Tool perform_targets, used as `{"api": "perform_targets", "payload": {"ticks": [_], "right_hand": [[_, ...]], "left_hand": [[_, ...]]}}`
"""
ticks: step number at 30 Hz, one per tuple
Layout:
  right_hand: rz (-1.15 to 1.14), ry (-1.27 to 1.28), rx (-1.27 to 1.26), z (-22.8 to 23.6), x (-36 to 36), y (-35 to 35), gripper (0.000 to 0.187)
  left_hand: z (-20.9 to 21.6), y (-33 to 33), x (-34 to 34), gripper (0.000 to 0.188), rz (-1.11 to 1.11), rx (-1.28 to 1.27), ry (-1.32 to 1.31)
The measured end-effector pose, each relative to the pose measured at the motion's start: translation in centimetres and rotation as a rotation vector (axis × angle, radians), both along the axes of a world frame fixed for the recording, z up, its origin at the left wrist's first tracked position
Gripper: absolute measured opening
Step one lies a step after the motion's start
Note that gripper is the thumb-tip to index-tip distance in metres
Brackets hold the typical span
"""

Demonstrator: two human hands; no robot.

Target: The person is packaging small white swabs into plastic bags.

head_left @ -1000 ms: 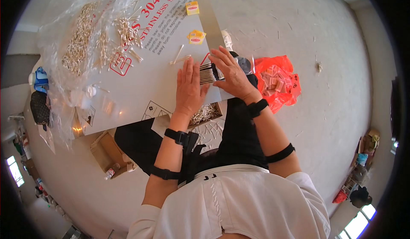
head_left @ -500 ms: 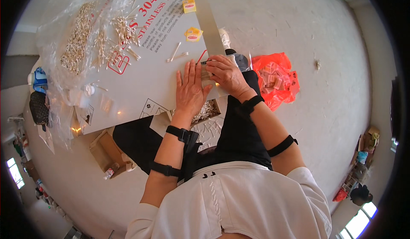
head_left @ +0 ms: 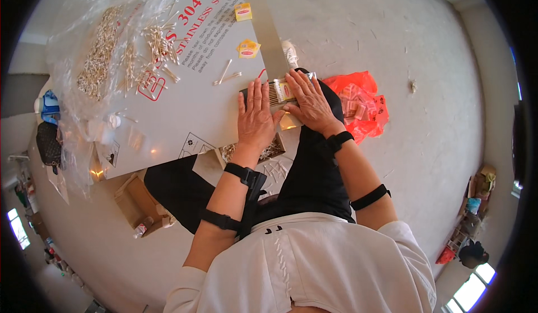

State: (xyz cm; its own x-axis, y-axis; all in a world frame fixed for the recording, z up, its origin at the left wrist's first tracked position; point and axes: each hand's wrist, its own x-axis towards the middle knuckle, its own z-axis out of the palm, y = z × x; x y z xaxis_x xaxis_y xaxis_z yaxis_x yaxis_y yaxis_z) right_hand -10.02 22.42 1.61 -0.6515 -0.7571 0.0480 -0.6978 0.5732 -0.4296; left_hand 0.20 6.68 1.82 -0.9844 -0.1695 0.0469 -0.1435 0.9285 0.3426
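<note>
A flat row of cotton swabs (head_left: pixel 273 93) lies at the table's right edge, between my hands. On it is a small yellow and white label (head_left: pixel 284 89), with shiny transparent film around it. My left hand (head_left: pixel 256 117) lies flat with fingers stretched out, at the left end of the row. My right hand (head_left: pixel 312 106) rests with spread fingers on the row's right end and hides part of it. Loose swabs (head_left: pixel 227 75) lie beyond my left hand. Farther up the table are yellow labels (head_left: pixel 248 48) and another small yellow stack (head_left: pixel 243 12).
A transparent bag (head_left: pixel 73 61) with many swabs covers the left of the metal table (head_left: pixel 168 111). Loose swabs (head_left: pixel 159 44) spill beside it. Below the table edge stands an open box of swabs (head_left: pixel 269 149). A red bag (head_left: pixel 358 103) with pink packets sits right; a cardboard box (head_left: pixel 137 201) stands lower left.
My right hand has gone from gripping the row's right end to lying flat with spread fingers. The yellow label between my hands now shows. My left hand has shifted slightly right.
</note>
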Motion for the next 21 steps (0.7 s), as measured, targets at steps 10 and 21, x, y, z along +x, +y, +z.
{"api": "perform_targets", "payload": {"ticks": [10, 21], "right_hand": [[-0.036, -0.134, -0.153, -0.8, -1.0, 0.7, 0.064], [-0.872, -1.412, -1.523, -3.2, -0.8, -3.2, 0.033]], "left_hand": [[0.2, 1.7, -1.4, 0.070, 0.006, 0.080, 0.061], [-0.9, 1.2, -2.9, 0.056, 0.256, 1.033, 0.550]]}}
